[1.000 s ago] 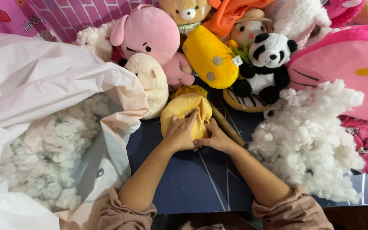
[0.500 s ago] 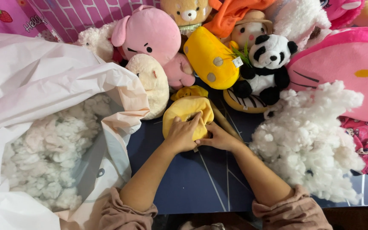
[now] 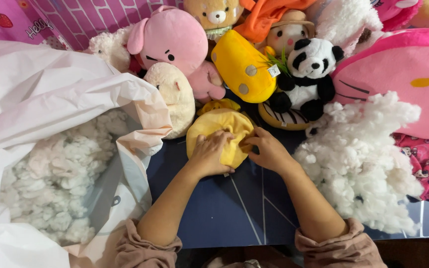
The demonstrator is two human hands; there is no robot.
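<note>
2 bare hands at centre. Left hand (image 3: 209,156) fingers curled, pressing down on 1 yellow plush skin (image 3: 220,134); right hand (image 3: 269,151) pinching its edge at 3 o'clock. 1 loose stuffing pile (image 3: 361,164) at 3 o'clock. 1 white bag of stuffing (image 3: 50,129) at 9 o'clock. 1 panda toy (image 3: 306,74) at 1 o'clock.

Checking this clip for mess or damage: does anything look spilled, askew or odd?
Yes. A heap of white stuffing lies loose on the dark tabletop, right of the right hand, outside the white bag that holds more. The yellow plush under the left hand looks limp and flattened. No tear is visible.
</note>
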